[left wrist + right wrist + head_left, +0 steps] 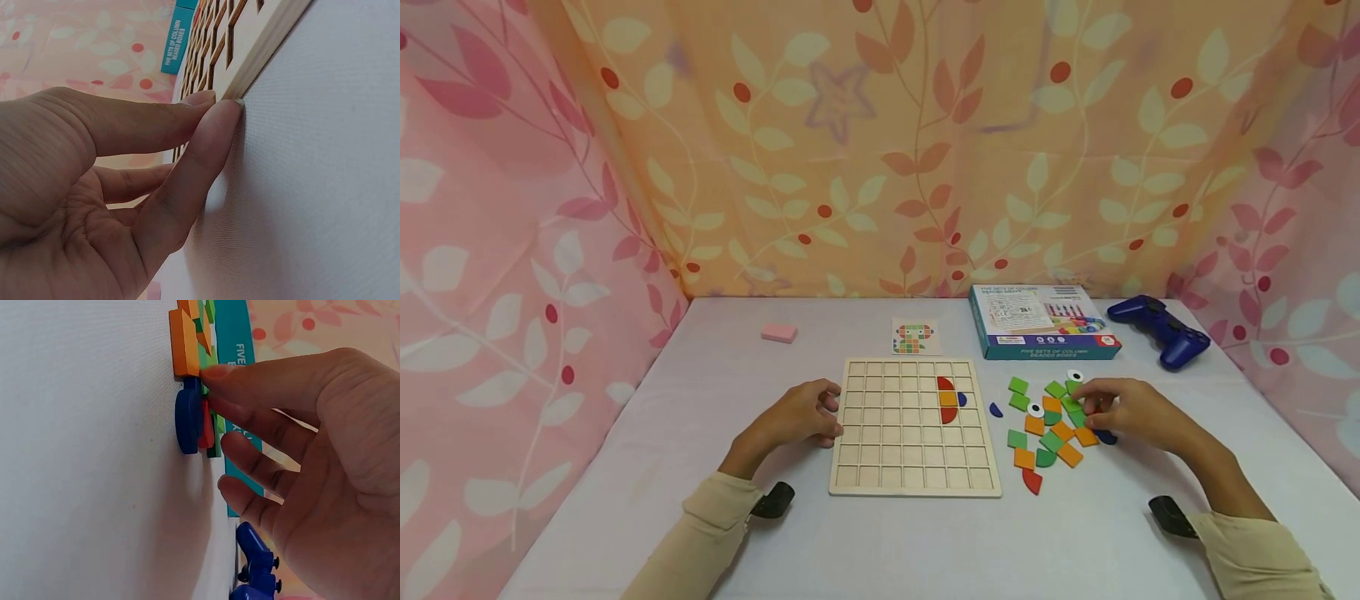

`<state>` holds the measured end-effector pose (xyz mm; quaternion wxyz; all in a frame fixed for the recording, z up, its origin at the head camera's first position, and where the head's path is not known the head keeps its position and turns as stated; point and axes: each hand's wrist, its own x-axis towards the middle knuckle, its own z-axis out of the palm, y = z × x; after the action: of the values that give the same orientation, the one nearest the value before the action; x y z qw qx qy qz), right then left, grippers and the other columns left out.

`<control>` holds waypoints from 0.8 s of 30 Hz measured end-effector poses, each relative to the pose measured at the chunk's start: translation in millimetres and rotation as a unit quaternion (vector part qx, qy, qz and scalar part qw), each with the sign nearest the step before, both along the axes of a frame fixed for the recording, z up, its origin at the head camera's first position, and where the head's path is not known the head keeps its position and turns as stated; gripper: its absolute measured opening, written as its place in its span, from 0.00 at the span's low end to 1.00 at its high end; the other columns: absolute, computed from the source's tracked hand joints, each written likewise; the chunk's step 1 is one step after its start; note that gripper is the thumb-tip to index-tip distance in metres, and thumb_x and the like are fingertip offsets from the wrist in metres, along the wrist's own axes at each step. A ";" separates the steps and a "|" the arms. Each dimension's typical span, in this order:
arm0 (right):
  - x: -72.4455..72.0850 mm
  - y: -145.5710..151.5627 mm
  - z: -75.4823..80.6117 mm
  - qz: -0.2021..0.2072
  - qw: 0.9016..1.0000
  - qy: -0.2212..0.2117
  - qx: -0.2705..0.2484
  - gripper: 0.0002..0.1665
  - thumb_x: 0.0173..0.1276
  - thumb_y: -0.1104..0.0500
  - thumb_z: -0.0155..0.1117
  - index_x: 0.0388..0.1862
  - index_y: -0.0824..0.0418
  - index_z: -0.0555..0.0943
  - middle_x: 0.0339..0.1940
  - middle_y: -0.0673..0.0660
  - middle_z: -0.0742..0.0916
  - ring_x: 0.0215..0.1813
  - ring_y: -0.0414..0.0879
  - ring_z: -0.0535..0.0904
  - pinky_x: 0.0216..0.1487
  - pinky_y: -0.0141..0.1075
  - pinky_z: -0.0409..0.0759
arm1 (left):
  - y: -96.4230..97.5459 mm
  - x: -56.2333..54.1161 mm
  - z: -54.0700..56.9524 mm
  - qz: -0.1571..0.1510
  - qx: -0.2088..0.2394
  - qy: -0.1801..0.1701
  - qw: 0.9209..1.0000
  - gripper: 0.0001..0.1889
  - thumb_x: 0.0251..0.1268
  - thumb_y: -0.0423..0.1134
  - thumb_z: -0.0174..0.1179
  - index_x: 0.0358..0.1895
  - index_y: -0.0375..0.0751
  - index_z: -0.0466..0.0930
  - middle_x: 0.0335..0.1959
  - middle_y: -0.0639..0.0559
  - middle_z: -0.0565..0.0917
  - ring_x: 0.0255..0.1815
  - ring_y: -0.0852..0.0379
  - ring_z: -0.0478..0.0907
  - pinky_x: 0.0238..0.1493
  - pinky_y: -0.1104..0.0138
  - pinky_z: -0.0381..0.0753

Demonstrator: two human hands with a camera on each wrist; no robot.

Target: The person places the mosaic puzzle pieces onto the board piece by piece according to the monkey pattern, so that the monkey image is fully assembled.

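My left hand (805, 414) is at the left edge of a wooden grid board (887, 490), thumb and a finger pinching its rim in the left wrist view. On the board, two red curved pieces (946, 383) flank an orange square (948, 399), with a blue half-circle (962, 400) at their right. My right hand (1123, 408) hovers low over loose flat pieces, thumb and index fingertips right at them, other fingers loosely bent. Beneath it lie green squares (1018, 385), orange squares (1070, 454) and a dark blue curved piece (187, 422). A red piece (205, 425) is partly hidden behind that blue one.
Behind the board lies a pattern card (916, 337). A boxed set (1045, 323) and a blue game controller (1161, 331) are at the back right, a pink block (779, 332) at the back left. A blue half-circle (996, 410) and red quarter-circle (1032, 481) lie right of the board.
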<state>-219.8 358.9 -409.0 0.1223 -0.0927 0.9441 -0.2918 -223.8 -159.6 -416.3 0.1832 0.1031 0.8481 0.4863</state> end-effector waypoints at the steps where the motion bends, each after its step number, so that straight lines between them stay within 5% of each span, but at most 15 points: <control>1: 0.0 -0.1 0.1 0.000 1.000 0.000 0.001 0.23 0.66 0.61 0.73 0.61 0.61 0.86 0.40 0.54 0.83 0.47 0.51 0.77 0.39 0.32 0.83 | 0.0 0.0 0.0 0.000 -0.001 0.000 1.000 0.33 0.62 0.23 0.70 0.70 0.23 0.69 0.51 0.37 0.77 0.32 0.57 0.84 0.38 0.63 0.91; 24: 1.6 -3.4 5.1 0.034 0.999 -0.013 0.016 0.22 0.64 0.62 0.75 0.58 0.59 0.87 0.45 0.52 0.86 0.50 0.51 0.76 0.49 0.41 0.80 | -0.7 -0.5 -0.2 0.000 0.000 -0.001 1.000 0.33 0.62 0.25 0.70 0.70 0.23 0.69 0.53 0.37 0.78 0.36 0.55 0.85 0.39 0.63 0.91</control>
<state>-218.2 355.5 -403.8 0.1458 -0.1190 0.9432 -0.2739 -224.4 -160.3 -416.6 0.1844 0.1023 0.8480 0.4863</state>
